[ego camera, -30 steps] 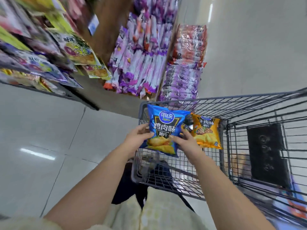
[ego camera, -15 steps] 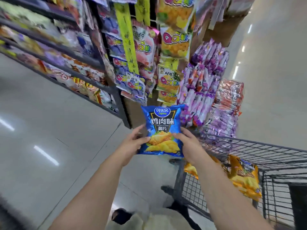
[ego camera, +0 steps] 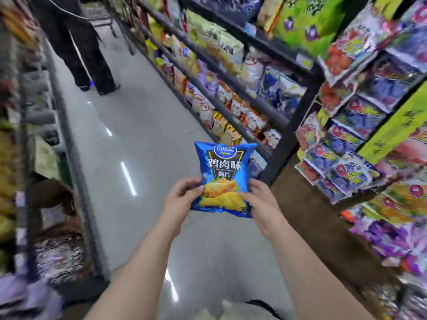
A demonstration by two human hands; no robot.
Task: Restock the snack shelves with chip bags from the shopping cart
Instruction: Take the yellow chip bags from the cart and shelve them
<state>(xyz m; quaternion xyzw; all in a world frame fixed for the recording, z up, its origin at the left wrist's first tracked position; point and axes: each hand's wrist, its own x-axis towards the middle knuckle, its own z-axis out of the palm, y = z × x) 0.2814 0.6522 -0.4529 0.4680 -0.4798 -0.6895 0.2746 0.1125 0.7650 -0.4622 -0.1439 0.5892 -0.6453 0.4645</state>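
Note:
A blue chip bag (ego camera: 225, 167) with a yellow chip picture is held upright in front of me over the aisle floor. My left hand (ego camera: 181, 198) grips its lower left edge, thumb on the front. My right hand (ego camera: 261, 203) grips its lower right edge. The snack shelves (ego camera: 233, 82) run along the right side of the aisle, packed with bags. The shopping cart is out of view.
A person in dark trousers (ego camera: 80, 47) stands far down the aisle. Another shelf unit (ego camera: 46, 172) lines the left side. An end display with hanging purple and green snack packs (ego camera: 360, 139) is close on the right. Grey tiled floor (ego camera: 129, 139) lies between.
The view has swung left from the cart to the aisle. The cart has left the frame. Both hands keep the blue bag, now facing the long right-hand shelves.

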